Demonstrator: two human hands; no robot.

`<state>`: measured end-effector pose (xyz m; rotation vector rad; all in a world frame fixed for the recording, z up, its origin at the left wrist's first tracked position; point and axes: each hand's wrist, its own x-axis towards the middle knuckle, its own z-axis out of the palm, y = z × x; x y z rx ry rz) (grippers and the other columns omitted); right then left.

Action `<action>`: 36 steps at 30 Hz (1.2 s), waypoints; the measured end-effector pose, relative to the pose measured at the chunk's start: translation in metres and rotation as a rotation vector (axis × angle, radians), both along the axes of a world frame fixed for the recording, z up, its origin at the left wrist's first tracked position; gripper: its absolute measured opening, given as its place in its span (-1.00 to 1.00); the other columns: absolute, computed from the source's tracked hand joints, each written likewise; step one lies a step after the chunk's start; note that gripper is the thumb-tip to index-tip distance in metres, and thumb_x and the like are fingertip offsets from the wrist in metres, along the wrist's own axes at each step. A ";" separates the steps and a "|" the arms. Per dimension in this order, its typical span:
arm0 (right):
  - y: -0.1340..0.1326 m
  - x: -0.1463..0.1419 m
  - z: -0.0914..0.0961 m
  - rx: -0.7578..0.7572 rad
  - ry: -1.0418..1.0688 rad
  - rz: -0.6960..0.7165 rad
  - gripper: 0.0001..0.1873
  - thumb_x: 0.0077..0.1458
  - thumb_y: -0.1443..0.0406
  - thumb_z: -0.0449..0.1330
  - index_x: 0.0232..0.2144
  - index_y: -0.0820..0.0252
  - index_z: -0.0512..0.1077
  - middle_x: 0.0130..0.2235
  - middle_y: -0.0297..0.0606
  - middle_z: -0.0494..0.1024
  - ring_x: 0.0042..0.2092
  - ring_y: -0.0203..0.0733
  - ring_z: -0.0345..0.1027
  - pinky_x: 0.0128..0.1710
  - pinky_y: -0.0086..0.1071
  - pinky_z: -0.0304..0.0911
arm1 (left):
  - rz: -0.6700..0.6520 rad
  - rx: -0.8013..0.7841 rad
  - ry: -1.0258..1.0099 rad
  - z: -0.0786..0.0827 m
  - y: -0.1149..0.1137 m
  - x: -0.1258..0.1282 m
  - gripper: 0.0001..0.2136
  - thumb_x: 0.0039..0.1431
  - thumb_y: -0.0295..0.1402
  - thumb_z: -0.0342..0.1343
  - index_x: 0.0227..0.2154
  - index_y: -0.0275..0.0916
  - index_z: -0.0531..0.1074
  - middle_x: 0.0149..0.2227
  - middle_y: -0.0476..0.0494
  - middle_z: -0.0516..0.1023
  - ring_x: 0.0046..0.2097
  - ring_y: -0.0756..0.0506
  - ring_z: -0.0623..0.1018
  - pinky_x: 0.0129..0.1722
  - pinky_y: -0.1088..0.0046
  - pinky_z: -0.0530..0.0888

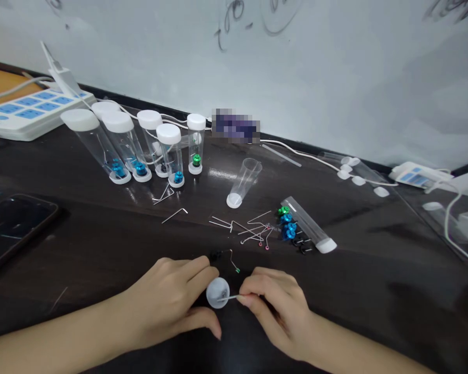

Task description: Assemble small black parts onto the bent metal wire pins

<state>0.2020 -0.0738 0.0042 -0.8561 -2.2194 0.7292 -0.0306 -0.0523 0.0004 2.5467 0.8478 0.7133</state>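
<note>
Head view, watched from afar: I see a small round tube (216,286) between two bare hands, facing me end-on, so its long axis seems to point up; I cannot judge its depth. My right hand (276,306) pinches a thin metal rod (232,297), which runs leftward from the fingertips to the tube's mouth, over or inside it. My left hand (169,298) is nearer, fingers at the rim, thumb spread wide. Just beyond lies a bent wire (234,262).
</note>
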 end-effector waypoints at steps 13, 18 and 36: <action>0.001 0.002 0.001 -0.065 0.248 -0.105 -0.87 0.21 0.46 0.03 -0.29 0.19 0.33 -0.50 -0.33 0.42 -0.48 -0.26 0.31 -0.47 -0.39 0.23 | 0.054 -0.332 -0.135 0.000 0.029 0.006 -0.75 0.18 -0.49 0.10 -0.08 -0.17 0.39 -0.09 -0.11 0.48 -0.03 -0.09 0.45 -0.02 0.29 0.42; 0.000 0.004 -0.001 -0.074 0.260 -0.127 -0.90 0.24 0.41 0.01 -0.29 0.17 0.31 -0.50 -0.32 0.41 -0.49 -0.26 0.30 -0.48 -0.39 0.25 | 0.073 -0.424 -0.224 -0.001 0.030 0.009 -0.93 0.15 -0.45 0.16 -0.29 -0.21 0.45 -0.19 -0.04 0.57 -0.13 -0.06 0.54 -0.13 0.37 0.48; 0.004 -0.003 0.001 -0.099 0.183 -0.172 -0.87 0.26 0.41 0.00 -0.30 0.18 0.32 -0.45 -0.32 0.46 -0.48 -0.30 0.32 -0.46 -0.43 0.24 | 0.103 -1.011 -0.588 -0.003 0.034 0.009 -0.79 0.09 -0.35 0.19 -0.21 -0.30 0.50 -0.40 -0.06 0.53 -0.51 0.04 0.48 -0.47 0.47 0.49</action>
